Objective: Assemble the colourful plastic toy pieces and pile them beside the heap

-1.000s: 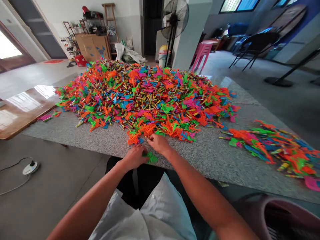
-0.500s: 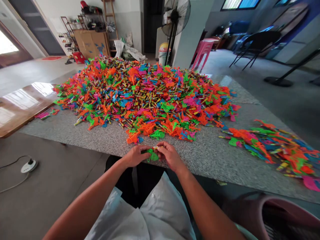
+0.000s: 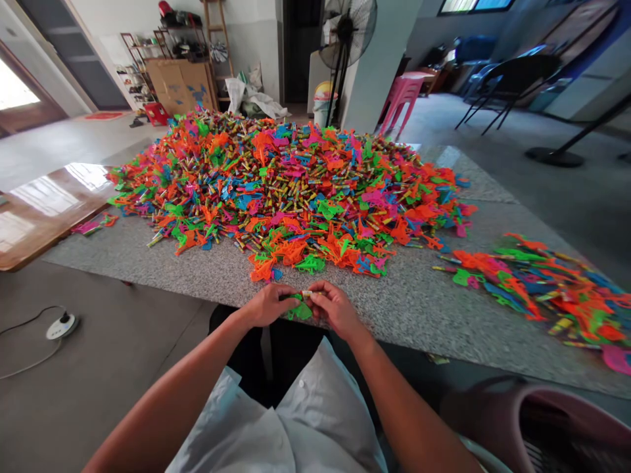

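My left hand (image 3: 269, 305) is closed on a flat green plastic piece (image 3: 302, 311) at the table's near edge. My right hand (image 3: 335, 307) pinches a small tube with a pale and yellow wrapper (image 3: 306, 293), its end against the green piece between my hands. Fingers hide where the two meet, so I cannot tell whether they are joined. Just beyond my hands, a big heap of bright plastic pieces and small tubes (image 3: 290, 190) in orange, green, blue and pink covers the speckled grey tabletop (image 3: 404, 295).
A smaller pile of similar pieces (image 3: 552, 282) lies on the table to the right. Below it stands a mauve plastic basket (image 3: 517, 407). A wooden board (image 3: 59, 197) adjoins the table on the left. A power strip (image 3: 62, 326) rests on the floor, and a fan (image 3: 345, 33) stands behind.
Both hands stay in nearly the same place. The tube and the green piece have shifted only slightly between my fingers, and the view has moved a little.
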Demonstrator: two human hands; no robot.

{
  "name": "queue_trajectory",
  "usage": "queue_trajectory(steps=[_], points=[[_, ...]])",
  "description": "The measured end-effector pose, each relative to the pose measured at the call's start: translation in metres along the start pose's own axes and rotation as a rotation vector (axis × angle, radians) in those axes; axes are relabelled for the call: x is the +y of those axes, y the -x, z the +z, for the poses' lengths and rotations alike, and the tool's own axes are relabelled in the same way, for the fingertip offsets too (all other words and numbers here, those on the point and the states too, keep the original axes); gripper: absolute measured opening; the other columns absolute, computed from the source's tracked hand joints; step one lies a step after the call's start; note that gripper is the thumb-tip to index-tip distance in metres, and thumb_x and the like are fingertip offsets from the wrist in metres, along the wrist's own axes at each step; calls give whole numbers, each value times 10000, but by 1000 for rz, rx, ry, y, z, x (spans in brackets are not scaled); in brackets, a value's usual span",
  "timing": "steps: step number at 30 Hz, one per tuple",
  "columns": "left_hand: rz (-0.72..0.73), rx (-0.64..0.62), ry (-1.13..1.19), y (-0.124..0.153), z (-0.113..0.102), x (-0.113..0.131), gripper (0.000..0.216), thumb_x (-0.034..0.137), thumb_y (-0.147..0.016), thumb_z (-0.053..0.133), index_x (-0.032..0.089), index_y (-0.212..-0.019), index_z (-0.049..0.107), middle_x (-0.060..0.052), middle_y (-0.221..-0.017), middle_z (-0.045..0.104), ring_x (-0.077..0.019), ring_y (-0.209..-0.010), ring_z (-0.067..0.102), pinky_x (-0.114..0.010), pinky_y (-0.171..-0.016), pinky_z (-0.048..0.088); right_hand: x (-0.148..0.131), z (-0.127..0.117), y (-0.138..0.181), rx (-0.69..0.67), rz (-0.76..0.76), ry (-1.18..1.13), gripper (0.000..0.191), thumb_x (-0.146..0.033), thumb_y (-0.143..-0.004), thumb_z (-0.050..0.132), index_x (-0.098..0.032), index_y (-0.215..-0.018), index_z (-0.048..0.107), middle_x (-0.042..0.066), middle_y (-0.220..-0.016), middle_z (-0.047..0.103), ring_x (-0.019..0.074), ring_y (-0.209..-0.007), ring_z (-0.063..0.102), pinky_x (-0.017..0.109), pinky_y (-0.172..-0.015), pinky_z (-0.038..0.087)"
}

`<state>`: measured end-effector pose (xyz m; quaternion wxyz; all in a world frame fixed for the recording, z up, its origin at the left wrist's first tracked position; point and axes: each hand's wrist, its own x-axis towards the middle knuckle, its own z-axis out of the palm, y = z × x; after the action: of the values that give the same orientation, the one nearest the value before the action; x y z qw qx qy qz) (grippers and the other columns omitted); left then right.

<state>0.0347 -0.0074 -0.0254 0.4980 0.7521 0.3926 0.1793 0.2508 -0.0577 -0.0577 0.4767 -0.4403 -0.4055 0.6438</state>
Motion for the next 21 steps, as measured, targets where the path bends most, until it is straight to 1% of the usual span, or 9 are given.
queue_trajectory(steps=[4, 6, 9, 12, 16, 18, 19, 20, 21], points=[[-38, -57, -21, 0, -4, 0, 272, 395, -917, 636, 159, -937, 771, 19, -731, 617, -122, -676, 504, -232, -616, 360, -11, -7, 6, -76, -50, 199, 244, -424, -867, 764, -232, -994, 682, -29, -752, 678, 124, -577, 587, 255, -558, 478], [-61, -93, 7, 1, -6, 0, 287, 419, -910, 649, 153, -908, 757, 26, -689, 576, -110, -634, 463, -227, -575, 327, -17, -11, 8, -122, -48, 253, 227, -410, -871, 768, -228, -984, 693, -30, -744, 674, 126, -584, 591, 260, -574, 482], [-109, -157, 92, 1, -10, 0, 339, 469, -906, 660, 145, -947, 753, 29, -675, 560, -101, -601, 445, -226, -545, 311, -23, -16, 9, -182, -24, 272, 224, -391, -860, 788, -222, -977, 699, -30, -752, 678, 131, -599, 608, 273, -610, 502], [-151, -189, 122, 0, -10, 0, 369, 493, -892, 673, 142, -969, 756, 30, -663, 563, -100, -581, 451, -230, -530, 312, -22, -21, 10, -206, 9, 280, 231, -388, -855, 793, -215, -973, 696, -30, -741, 679, 131, -606, 615, 265, -606, 497], [-154, -205, 72, -1, 1, 1, 355, 492, -879, 687, 153, -949, 767, 32, -648, 580, -101, -579, 467, -233, -538, 322, -14, -27, 17, -238, 67, 248, 287, -428, -853, 794, -199, -980, 676, -10, -771, 717, 119, -588, 610, 243, -568, 470], [-139, -198, 40, -3, 9, 1, 335, 485, -875, 694, 164, -937, 769, 28, -665, 610, -106, -593, 492, -232, -552, 340, -11, -32, 22, -234, 81, 250, 309, -435, -842, 806, -192, -981, 675, 1, -787, 732, 117, -588, 617, 240, -570, 470], [-131, -171, 35, -4, 12, 1, 330, 486, -875, 695, 170, -939, 766, 23, -686, 633, -113, -608, 516, -234, -564, 360, -11, -36, 24, -216, 86, 263, 312, -438, -841, 807, -189, -980, 681, 3, -779, 731, 119, -589, 620, 239, -568, 468], [-123, -124, 31, -6, 13, 0, 328, 490, -877, 695, 178, -953, 762, 15, -719, 661, -124, -634, 550, -238, -583, 386, -12, -41, 26, -180, 87, 278, 311, -442, -843, 805, -187, -979, 691, 3, -765, 727, 122, -592, 623, 237, -566, 466], [-116, -48, 20, -8, 13, -1, 321, 490, -885, 691, 188, -972, 757, 4, -764, 691, -138, -673, 587, -246, -614, 417, -13, -48, 27, -121, 78, 289, 308, -445, -845, 802, -186, -978, 702, 3, -752, 721, 126, -597, 628, 237, -567, 469]])
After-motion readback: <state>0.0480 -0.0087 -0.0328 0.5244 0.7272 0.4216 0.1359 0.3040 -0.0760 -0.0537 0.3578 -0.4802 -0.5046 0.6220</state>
